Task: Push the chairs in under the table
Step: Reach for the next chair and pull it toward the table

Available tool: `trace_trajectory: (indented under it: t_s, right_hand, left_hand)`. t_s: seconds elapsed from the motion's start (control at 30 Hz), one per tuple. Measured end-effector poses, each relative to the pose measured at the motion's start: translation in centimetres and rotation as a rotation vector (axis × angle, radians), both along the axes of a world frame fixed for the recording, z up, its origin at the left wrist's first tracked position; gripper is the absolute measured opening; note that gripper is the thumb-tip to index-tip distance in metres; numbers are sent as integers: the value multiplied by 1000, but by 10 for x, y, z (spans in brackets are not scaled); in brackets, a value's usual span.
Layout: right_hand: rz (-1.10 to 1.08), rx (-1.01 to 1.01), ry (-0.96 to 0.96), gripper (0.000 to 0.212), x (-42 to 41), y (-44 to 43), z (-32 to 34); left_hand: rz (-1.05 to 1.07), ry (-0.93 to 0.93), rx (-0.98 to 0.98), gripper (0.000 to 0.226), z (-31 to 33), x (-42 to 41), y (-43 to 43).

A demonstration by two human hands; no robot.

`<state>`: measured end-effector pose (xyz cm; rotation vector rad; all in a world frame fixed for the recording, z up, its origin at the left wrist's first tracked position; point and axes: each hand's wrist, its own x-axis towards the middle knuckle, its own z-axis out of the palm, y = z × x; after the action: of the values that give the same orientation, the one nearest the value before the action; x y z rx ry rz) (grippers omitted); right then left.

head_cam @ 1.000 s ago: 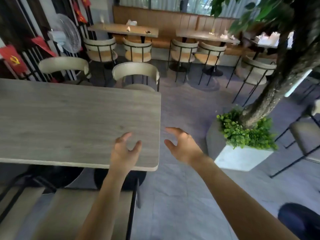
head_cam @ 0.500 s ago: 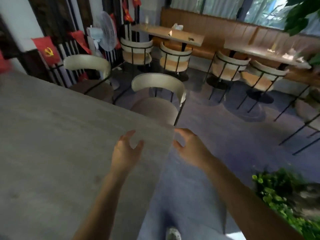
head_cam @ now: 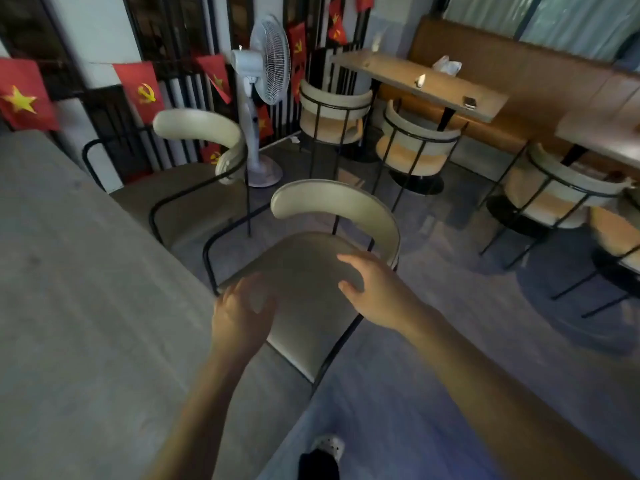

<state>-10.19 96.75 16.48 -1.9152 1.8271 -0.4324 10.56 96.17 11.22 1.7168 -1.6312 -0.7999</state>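
I have both hands out in front of me over the near chair point(head_cam: 311, 271). My left hand point(head_cam: 242, 313) hangs spread, fingers loosely curled, right at the corner where the table point(head_cam: 86, 289) ends and the seat begins; I cannot tell whether it touches either one. My right hand point(head_cam: 377, 289) is open too, fingers splayed, over the right side of the seat and just short of the backrest, gripping nothing.

The near chair stands pulled out from the table, its seat almost wholly in the open beyond my left hand, its curved pale backrest ahead of my right fingertips. A second chair point(head_cam: 194, 168) sits further along the same table edge, ahead and left of my left hand, also out from under the top.

Past both hands stands a fan point(head_cam: 266, 81), with red flags point(head_cam: 142, 91) strung on the railing to its left. Far right of my right hand is a bench point(head_cam: 519, 74) with more tables.
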Motion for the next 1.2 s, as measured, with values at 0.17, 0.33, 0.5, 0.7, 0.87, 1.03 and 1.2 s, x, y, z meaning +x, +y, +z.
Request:
trace_trajectory:
  t_s: [0.17, 0.33, 0.5, 0.7, 0.87, 1.03, 1.2]
  right_hand:
    - [47, 39, -3, 51, -76, -110, 3]
    - [85, -6, -14, 50, -144, -207, 17]
    - [225, -8, -11, 51, -211, -297, 15]
    - [420, -1, -59, 51, -303, -396, 19]
    - [615, -27, -47, 50, -332, -485, 25]
    - [920, 14, -79, 49, -289, -556, 5]
    - [1228, 77, 55, 50, -248, -597, -13]
  left_hand:
    - [47, -8, -31, 44, -10, -79, -89]
    - [112, -72, -55, 59, -5, -156, -174]
    - [230, 42, -29, 50, 6, -237, -251]
    - [462, 61, -38, 47, -1, -322, -334]
    - [615, 11, -31, 49, -5, -368, -372]
    - [867, -25, 25, 52, -16, -374, -394]
    - [1165, 16, 77, 55, -24, -370, -413]
